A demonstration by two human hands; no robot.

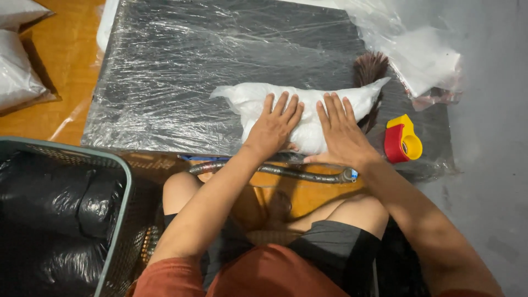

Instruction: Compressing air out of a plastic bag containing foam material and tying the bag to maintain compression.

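Head view shows your fingers (281,105) spread flat, released, both palms pressing the white plastic bag (308,104). Your left hand (273,127) and right hand (340,132) sit side by side on it. The bag lies on the film-wrapped dark desk (181,71), long axis left-to-right, its tapered end pointing right toward the brush (369,69).

I see both my arms reaching forward from bent, bare knees, forearms angled inward so the wrists come close together. My left hand (273,125) lies palm down, fingers straight and slightly spread, pointing away from me. My right hand (339,129) lies just beside it, also flat and palm down, fingers extended, thumb stretched out toward the left. Neither hand grips anything.
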